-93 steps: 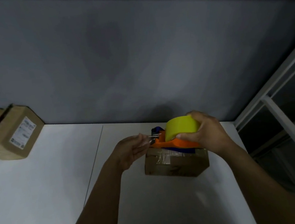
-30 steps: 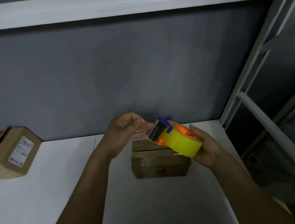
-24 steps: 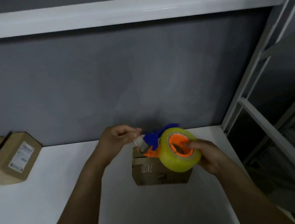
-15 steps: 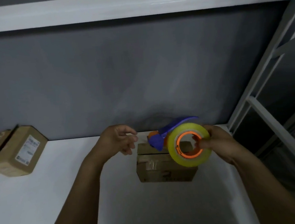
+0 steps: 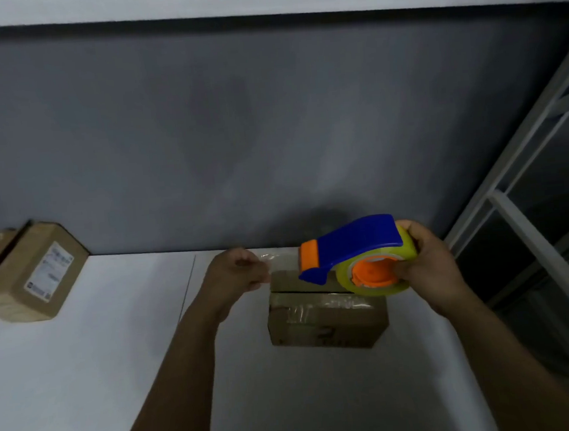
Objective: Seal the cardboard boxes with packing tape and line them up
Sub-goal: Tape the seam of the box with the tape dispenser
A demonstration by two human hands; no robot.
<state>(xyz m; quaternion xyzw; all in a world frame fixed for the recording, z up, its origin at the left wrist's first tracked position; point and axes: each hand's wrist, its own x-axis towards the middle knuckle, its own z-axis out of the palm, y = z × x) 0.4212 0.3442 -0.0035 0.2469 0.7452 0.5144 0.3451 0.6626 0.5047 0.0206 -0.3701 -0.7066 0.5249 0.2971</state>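
The tape dispenser [image 5: 349,244] is held just above the far edge of the box [image 5: 326,318] by the right hand [image 5: 428,268], whose fingers are curled round the yellow roll [image 5: 379,288] with the thumb laid on the orange hub; this hold seems chosen so that the roll can be braked while tape is drawn off. A clear strip of tape [image 5: 281,258] is stretched from the orange mouth of the dispenser to the left hand [image 5: 236,272], which is poised just beyond the box's far left corner; the free end appears to be pinched between the thumb and the curled fingertips [image 5: 262,275], though the film is faint and the exact contact cannot be made out. The strip is thus held taut and clear of the box top, presumably so that it can be laid along the seam seen across that top. The box is touched by neither hand and rests on the white table [image 5: 83,370]; some tape is already seen over its near edge. Well to the left of the box, a labelled box [image 5: 37,271] is set on the same table.
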